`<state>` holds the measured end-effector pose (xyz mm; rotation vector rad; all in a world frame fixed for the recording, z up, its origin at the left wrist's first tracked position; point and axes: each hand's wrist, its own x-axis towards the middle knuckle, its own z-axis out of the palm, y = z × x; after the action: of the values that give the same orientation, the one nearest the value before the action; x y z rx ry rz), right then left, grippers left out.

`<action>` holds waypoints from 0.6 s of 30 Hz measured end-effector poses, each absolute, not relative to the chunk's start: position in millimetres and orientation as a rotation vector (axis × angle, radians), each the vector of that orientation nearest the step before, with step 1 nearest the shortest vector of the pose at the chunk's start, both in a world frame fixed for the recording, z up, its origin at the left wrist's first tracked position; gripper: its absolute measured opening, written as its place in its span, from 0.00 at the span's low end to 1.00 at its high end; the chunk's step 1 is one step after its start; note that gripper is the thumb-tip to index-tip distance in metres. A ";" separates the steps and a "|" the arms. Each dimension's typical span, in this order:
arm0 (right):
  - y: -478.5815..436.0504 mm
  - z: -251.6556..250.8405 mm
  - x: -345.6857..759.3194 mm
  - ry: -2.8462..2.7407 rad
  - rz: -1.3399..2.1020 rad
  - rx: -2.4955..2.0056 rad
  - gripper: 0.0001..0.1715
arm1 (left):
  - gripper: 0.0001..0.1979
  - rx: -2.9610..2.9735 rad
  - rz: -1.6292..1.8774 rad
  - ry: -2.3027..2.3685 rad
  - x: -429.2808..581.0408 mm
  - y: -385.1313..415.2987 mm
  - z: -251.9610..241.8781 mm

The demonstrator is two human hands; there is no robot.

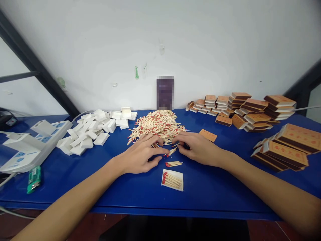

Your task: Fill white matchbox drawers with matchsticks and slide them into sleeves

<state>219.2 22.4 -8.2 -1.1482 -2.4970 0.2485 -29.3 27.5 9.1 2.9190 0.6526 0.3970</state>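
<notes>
Both my hands rest around a large heap of loose red-headed matches (160, 124) on the blue table. My left hand (144, 153) lies palm down at the heap's front left, thumb and fingers apart, fingertips beside a few matches (172, 152). On the other side, my right hand (192, 146) is half curled with a gap between thumb and fingers; one match (175, 145) lies at that gap. Closer to me is a small row of matches (173, 164), heads to the left. In front of it sits a white matchbox tray (182, 182) partly filled with matches.
White inner trays (86, 130) are piled at the left, beside a power strip (47, 144) and a green lighter (34, 179). Orange matchbox sleeves (253, 105) stand stacked at the right, with more sleeves (286, 152) nearer. One flat orange piece (208, 135) lies by my right hand.
</notes>
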 end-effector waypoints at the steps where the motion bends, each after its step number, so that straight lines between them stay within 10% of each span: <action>1: 22.7 -8.0 219.4 -2.488 0.243 -1.151 0.12 | 0.17 2.922 0.388 0.650 -29.3 27.5 9.3; 18: 16.9 -7.8 217.7 -2.500 0.355 -0.960 0.06 | 0.14 2.935 0.392 0.696 -31.4 28.3 7.9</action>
<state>217.7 16.9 -7.8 -0.9604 -2.4996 0.3549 -31.4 28.3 7.9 2.9347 0.6962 0.3924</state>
